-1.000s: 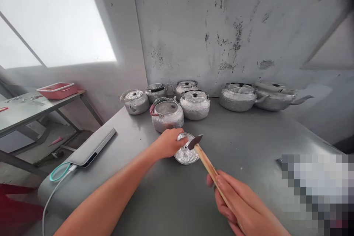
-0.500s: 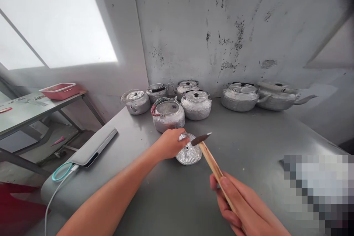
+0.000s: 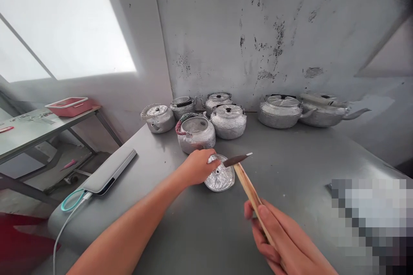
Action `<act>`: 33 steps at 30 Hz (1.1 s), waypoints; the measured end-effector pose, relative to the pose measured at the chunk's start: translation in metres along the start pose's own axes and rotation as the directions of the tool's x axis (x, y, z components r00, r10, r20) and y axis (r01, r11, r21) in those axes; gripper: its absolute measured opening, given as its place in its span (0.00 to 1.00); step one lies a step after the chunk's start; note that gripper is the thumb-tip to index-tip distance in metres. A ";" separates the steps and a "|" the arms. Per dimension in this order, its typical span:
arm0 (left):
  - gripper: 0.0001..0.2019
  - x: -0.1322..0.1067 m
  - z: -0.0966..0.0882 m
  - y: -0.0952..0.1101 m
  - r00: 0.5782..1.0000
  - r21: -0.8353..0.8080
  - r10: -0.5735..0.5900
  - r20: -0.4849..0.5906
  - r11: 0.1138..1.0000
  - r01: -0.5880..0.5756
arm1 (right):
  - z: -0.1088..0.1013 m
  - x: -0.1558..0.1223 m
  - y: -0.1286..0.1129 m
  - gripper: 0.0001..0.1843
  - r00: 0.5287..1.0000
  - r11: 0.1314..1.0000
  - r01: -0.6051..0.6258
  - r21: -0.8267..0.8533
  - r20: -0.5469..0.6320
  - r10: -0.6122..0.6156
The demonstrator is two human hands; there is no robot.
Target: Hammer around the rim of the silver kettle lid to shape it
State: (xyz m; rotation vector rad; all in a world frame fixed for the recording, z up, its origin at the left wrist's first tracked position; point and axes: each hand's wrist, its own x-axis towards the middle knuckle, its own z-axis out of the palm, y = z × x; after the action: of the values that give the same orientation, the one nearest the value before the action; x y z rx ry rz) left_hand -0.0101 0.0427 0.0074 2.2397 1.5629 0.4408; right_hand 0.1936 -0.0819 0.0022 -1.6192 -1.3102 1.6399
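Note:
My left hand [image 3: 200, 166] grips the far left rim of a dented, silvery kettle lid [image 3: 220, 180], tilted above or against the table; whether its edge touches is hard to tell. My right hand [image 3: 271, 227] is wrapped round the wooden handle of a hammer [image 3: 248, 184]. The hammer's dark head, with a bright pointed tip, is held over the lid's upper right edge. Whether the head touches the lid cannot be made out. Just behind my left hand stands a lidless kettle [image 3: 197, 139] with a red and green wrapped handle.
Several more dented kettles stand along the wall, among them a lidded kettle [image 3: 228, 124] and a wide kettle [image 3: 280, 114]. A grey power bank [image 3: 111, 172] with a cable lies left. A pixelated object [image 3: 374, 210] is at right. A pink basket [image 3: 69, 106] sits on a side table.
The hammer head has turned slightly, its bright tip now a little farther right. My left hand keeps its hold on the lid. The whole view has shifted very slightly.

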 end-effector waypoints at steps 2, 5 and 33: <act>0.13 0.000 0.000 0.000 1.000 0.000 0.001 0.001 1.000 -0.001 | 0.001 0.000 0.001 0.28 0.997 0.997 -0.057 -0.051 0.058 0.060; 0.13 0.000 0.000 -0.001 1.000 -0.003 0.004 0.006 1.000 -0.004 | 0.001 0.001 0.002 0.27 0.996 0.997 -0.054 -0.059 0.066 0.058; 0.11 0.001 -0.002 0.000 1.000 -0.002 0.005 0.024 1.000 -0.005 | 0.002 0.001 0.002 0.23 0.995 0.997 -0.053 -0.052 0.079 0.057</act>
State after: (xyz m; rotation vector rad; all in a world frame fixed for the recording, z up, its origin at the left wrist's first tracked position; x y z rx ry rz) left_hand -0.0107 0.0435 0.0091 2.2399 1.5450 0.4150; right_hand 0.1924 -0.0824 -0.0008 -1.6476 -1.3680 1.7337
